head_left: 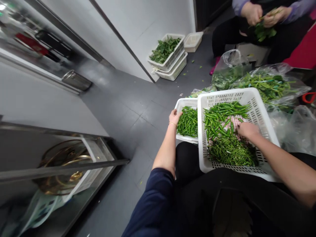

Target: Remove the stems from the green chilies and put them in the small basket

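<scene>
From where I stand, the thing to notice is how close the right hand is to one loose pepper inside the big white basket on the seated person's lap. The pepper lies just to the left of the fingertips, on the red-dotted lining, its long axis running roughly away from the body, across the line of the reaching fingers. The main heap of green peppers spreads beyond it, to the left and toward the far wall, while a darker pile of thin green bits (stems or tiny peppers, I can't say which) sits on the lap side. The right hand looks curled and points leftward, but its fingertips are hidden from me, so I cannot tell how far open it is or whether it has hold of anything. The left hand is half bent at the left rim of the small white basket, its fingertips by the sorted peppers; whether it grips the rim or a pepper, I can't make out. The big basket's wall stands between it and the loose pepper, so the right hand is clearly nearer.
</scene>
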